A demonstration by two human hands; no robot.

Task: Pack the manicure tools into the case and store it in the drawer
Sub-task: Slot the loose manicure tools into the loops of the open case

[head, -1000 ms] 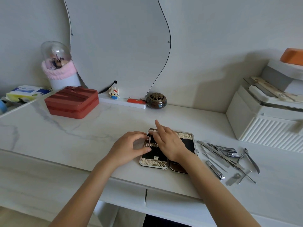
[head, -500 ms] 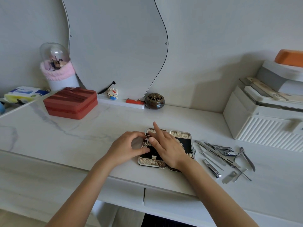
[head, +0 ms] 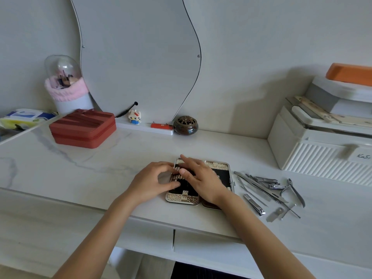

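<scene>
Manicure case (head: 223, 174) lies open, flat on the white marble counter (head: 100, 174), centre of frame, near the front edge. Black lining with patterned metallic borders; its right half is partly covered by the wrist.

Left hand (head: 155, 182) sits at the case's left edge, fingers curled, thumb and fingertips pressed to the row of tool loops. Right hand (head: 201, 178) lies palm-down over the middle of the case, index finger stretched toward the far edge, other fingers bent onto the same loops. A thin tool seems to be pinched between both hands there, but I cannot tell for certain what either grips.

Loose manicure tools (head: 267, 190) lie scattered on the counter just right of the case: nail clippers (head: 253, 204), cuticle nippers (head: 296, 192), several slim steel pieces crossing one another.

Drawer fronts (head: 201, 246) run under the counter edge, shut.

Upper left: red zip box (head: 84, 129), dome-lidded brush holder (head: 64, 83). Wavy mirror (head: 136, 57) leans against the wall, with a small dark round jar (head: 185, 125) at its base. White ribbed organiser (head: 322, 150) at the right of the frame.
</scene>
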